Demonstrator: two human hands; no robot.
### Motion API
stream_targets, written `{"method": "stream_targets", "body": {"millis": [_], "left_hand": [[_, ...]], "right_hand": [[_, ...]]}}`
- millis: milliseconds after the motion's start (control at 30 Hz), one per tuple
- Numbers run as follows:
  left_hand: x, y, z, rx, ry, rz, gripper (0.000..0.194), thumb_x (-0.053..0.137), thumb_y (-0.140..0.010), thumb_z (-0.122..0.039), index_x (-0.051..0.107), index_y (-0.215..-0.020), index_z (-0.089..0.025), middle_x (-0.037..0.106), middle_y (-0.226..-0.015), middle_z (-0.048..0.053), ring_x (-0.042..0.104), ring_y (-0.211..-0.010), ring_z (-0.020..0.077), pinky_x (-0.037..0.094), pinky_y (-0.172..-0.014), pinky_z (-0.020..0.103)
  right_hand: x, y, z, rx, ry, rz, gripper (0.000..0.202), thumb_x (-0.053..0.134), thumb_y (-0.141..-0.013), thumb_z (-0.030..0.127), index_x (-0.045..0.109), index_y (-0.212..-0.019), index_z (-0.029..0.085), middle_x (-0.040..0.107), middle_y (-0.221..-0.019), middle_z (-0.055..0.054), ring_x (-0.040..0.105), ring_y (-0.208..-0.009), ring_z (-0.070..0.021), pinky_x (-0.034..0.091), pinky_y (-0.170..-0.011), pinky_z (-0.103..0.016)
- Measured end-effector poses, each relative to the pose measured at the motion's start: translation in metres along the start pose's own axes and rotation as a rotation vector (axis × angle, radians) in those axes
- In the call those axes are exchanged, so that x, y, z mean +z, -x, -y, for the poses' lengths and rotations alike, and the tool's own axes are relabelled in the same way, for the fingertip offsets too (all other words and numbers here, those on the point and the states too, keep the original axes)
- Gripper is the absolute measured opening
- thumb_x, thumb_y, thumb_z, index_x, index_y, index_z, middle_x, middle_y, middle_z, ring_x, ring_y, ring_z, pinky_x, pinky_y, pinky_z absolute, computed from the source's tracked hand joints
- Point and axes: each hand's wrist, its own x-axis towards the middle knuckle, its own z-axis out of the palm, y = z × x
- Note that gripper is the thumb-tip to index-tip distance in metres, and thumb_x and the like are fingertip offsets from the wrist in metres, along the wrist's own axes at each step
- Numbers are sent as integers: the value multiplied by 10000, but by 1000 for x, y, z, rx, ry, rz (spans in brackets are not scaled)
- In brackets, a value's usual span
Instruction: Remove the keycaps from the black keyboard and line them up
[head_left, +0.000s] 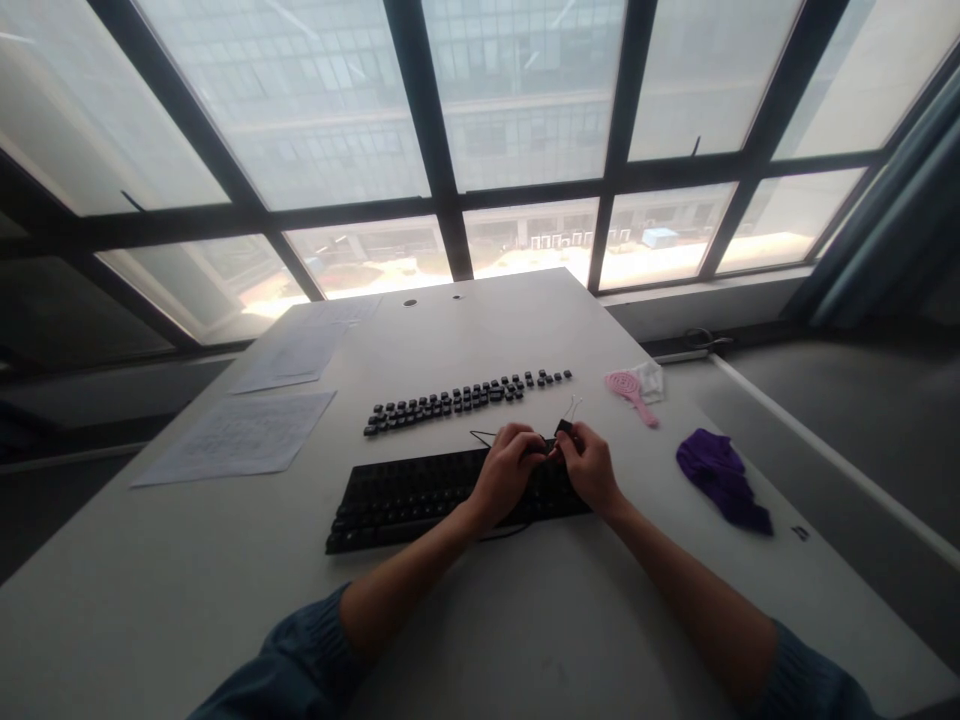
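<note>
A black keyboard (420,490) lies on the desk under my hands, with keys missing from its far part. My right hand (589,465) is closed around the black grip of what looks like a keycap puller (565,427), its two thin wire prongs pointing up and away. My left hand (514,462) is pinched beside it, fingertips almost meeting the right ones above the keyboard. A small dark piece shows between the fingertips; I cannot make out what it is. Loose black keycaps (450,402) stand in rows beyond the keyboard.
Printed paper sheets (240,440) lie at the left. On the right are a pink hairbrush (634,393) on a white packet (651,380), a purple cloth (720,478) and a small dark item (800,533) near the desk edge. Windows stand behind the white desk (525,320).
</note>
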Motion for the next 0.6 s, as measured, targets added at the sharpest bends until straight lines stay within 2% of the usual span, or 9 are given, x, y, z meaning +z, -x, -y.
{"method": "stream_targets", "body": {"millis": [100, 167, 267, 367, 433, 600], "left_hand": [[-15, -15, 2, -129, 80, -82, 69, 617, -885, -216, 639, -948, -198, 632, -977, 46, 592, -850, 165, 500, -748, 281], [-25, -32, 8, -188, 85, -79, 83, 626, -873, -226, 657, -943, -194, 666, -934, 34, 600, -765, 145, 490, -675, 253], [-30, -64, 25, -217, 1, -24, 105, 668, -840, -236, 695, -929, -188, 698, -876, 27, 616, -732, 146, 500, -702, 260], [-22, -96, 49, -228, -185, 74, 111, 689, -834, -250, 727, -918, -188, 710, -863, 34, 625, -747, 161, 506, -771, 293], [-11, -114, 63, -212, -297, 114, 104, 710, -821, -259, 749, -892, -194, 703, -918, 55, 622, -854, 199, 492, -848, 330], [16, -133, 89, -217, -392, 123, 66, 765, -765, -249, 778, -803, -197, 652, -1014, 103, 535, -1050, 292, 430, -958, 416]], "right_hand": [[0, -1, -1, 6, -26, 3, 228, 548, -928, 388, 555, -785, 210, 677, -653, -23, 671, -610, -200, 499, -602, -285], [0, -2, -2, -1, -29, 8, 231, 545, -931, 388, 554, -783, 210, 675, -655, -22, 672, -614, -198, 497, -608, -284], [1, -1, -2, -10, -41, 8, 230, 546, -929, 388, 556, -786, 208, 668, -655, -19, 671, -615, -195, 491, -604, -280], [1, -1, -2, -13, -42, 13, 228, 547, -927, 388, 561, -787, 208, 668, -654, -19, 663, -607, -191, 485, -595, -275], [1, -1, -1, -13, -39, 15, 232, 546, -926, 392, 562, -785, 208, 672, -652, -20, 658, -600, -189, 484, -594, -273], [0, -1, 0, -12, -28, 17, 253, 535, -930, 415, 558, -781, 212, 670, -648, -25, 654, -597, -190, 494, -600, -274]]}}
